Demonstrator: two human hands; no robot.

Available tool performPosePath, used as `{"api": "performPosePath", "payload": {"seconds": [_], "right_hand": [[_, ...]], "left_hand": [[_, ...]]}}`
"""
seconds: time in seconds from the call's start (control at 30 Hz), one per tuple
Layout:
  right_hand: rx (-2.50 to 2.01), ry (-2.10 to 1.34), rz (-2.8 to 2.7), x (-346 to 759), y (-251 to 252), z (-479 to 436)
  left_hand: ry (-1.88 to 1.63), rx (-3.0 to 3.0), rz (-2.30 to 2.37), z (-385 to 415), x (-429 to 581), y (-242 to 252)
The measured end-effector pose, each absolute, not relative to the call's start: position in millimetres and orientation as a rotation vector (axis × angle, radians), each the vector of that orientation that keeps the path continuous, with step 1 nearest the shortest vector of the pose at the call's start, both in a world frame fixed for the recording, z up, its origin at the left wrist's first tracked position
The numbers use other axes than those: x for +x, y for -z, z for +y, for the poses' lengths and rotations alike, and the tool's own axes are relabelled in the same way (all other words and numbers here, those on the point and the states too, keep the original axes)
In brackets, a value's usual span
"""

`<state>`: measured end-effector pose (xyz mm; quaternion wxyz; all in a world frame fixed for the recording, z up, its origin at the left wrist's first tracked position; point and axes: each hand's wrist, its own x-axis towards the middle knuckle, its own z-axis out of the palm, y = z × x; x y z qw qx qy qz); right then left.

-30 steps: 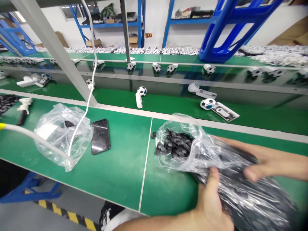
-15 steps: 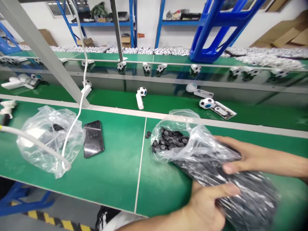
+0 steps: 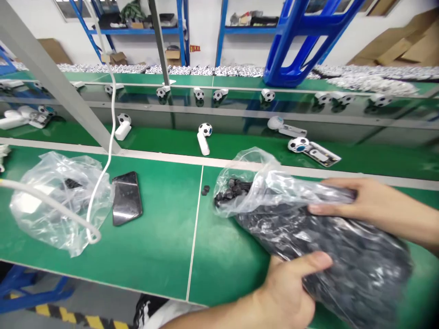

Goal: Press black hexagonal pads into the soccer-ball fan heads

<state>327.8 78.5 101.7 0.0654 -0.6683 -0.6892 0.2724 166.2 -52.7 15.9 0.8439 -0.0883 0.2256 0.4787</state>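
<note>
A clear plastic bag (image 3: 356,269) full of small black pieces lies tilted over the right part of the green bench. My left hand (image 3: 291,288) grips its near edge, thumb on top and fingers underneath. On the far edge, my right hand (image 3: 356,201) also holds the bag, its thumb pressed on the film. The bag's loose mouth (image 3: 254,160) points left, and some black pieces (image 3: 229,192) sit just inside it. A few black pieces (image 3: 205,190) lie on the bench left of the mouth.
A dark phone (image 3: 126,198) and another clear bag (image 3: 61,201) lie on the left, with a white cable (image 3: 111,114) hanging across. Behind the bench's pale edge, football-shaped devices (image 3: 205,135) rest on a green belt (image 3: 236,146). A blue plastic stool (image 3: 284,68) stands farther back.
The bag has swung flatter, its full end now farther right. Fewer black pieces show at the mouth. My right hand has shifted slightly up along the edge; both hands keep their hold.
</note>
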Motion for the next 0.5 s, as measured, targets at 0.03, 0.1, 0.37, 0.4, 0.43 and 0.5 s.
{"api": "performPosePath", "payload": {"seconds": [0.03,0.1,0.37,0.4,0.43,0.5], "right_hand": [[-2.026,-0.902,-2.017,326,-102,77],[-2.019,-1.043,-1.935,324,-102,75],[-1.93,-1.19,-2.224,349,-97,84],[-1.9,-1.258,-2.268,349,-99,83],[-1.841,-1.335,-2.292,347,-102,82],[-1.692,-1.507,-2.302,337,-104,77]], "left_hand": [[-1.013,-0.186,0.479,-52,165,-17],[-1.022,-0.194,0.495,-52,165,-19],[-1.087,-0.285,0.455,-52,183,-16],[-1.083,-0.302,0.461,-53,186,-15],[-1.08,-0.314,0.471,-53,190,-15],[-1.092,-0.326,0.499,-54,196,-14]]}}
